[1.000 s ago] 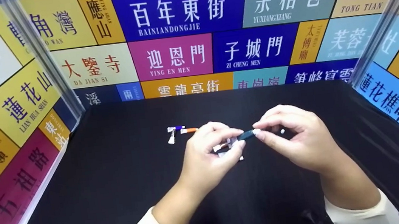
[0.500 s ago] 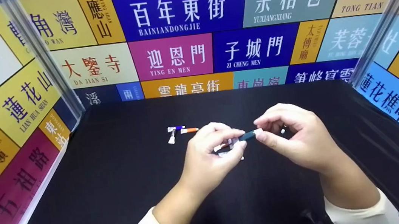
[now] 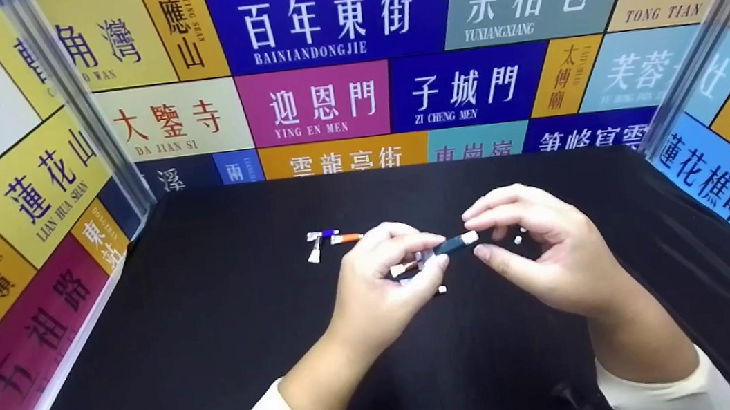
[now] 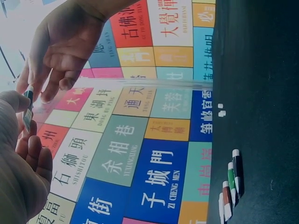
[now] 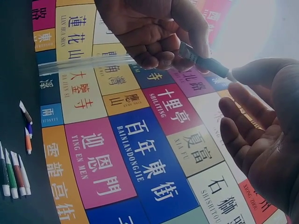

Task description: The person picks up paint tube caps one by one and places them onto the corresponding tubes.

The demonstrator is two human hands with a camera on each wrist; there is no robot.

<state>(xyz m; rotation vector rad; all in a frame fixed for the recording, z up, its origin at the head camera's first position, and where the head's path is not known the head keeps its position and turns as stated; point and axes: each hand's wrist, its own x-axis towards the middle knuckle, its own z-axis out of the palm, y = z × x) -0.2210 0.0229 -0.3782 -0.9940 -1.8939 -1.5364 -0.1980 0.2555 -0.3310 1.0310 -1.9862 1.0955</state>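
Observation:
My left hand [image 3: 387,275] pinches a small dark teal paint tube [image 3: 452,245] between thumb and fingers, its white cap [image 3: 470,238] pointing right. The tube's flat crimped end shows in the right wrist view beside the left hand [image 5: 154,37]. Around the cap end, my right hand [image 3: 544,245] holds its thumb and index finger spread apart, fingertips right by the cap. In the left wrist view the tube [image 4: 28,105] stands tilted between the two hands, well above the table.
Black, green [image 4: 231,175], brown [image 4: 226,192] and white tubes lie side by side under the left hand. An orange tube [image 3: 345,239], a purple one [image 3: 325,235] and a silvery one [image 3: 315,251] lie further left. Small white caps [image 3: 518,240] lie behind the right hand.
The right thumb and fingers have turned about the cap and then parted from it, leaving the cap in plain view. The left hand keeps its pinch on the tube, nearly still.

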